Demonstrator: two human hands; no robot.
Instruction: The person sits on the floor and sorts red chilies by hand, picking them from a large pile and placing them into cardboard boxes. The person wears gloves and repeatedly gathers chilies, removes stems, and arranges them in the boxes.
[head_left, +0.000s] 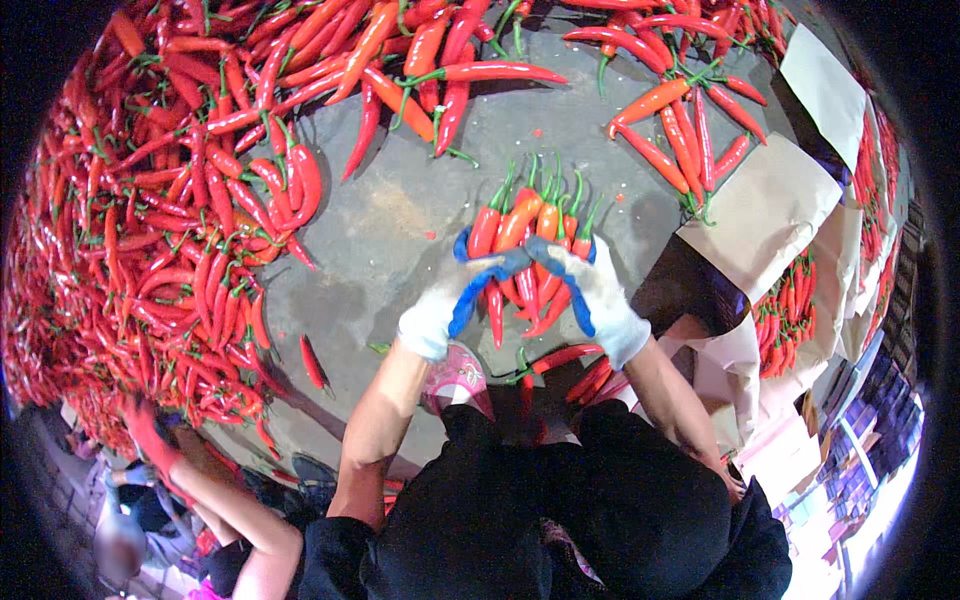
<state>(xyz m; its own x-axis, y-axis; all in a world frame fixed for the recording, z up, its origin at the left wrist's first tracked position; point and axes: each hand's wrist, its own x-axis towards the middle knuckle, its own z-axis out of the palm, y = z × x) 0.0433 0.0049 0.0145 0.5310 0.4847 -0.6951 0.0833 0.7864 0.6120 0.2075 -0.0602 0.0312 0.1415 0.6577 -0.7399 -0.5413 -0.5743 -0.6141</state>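
A bunch of red and orange chili peppers (525, 217) is clasped between my two hands, green stems pointing away from me and tips towards me. My left hand (461, 289), in a white knit glove with blue coating, wraps the bunch from the left. From the right, my right hand (585, 281) wears a matching glove and closes round the other side. The thumbs meet over the top of the peppers. The fingers beneath are mostly hidden. Below the bunch lies the grey floor (345, 300), with a few loose chilies (562, 358) near my feet.
A large heap of red chilies (187, 187) spreads along the left and far side. More peppers (690, 112) lie at the far right. Paper-lined containers hold packed chilies (787, 315) on the right, beside paper sheets (765, 217). A co-worker's arm (225, 495) reaches in at lower left.
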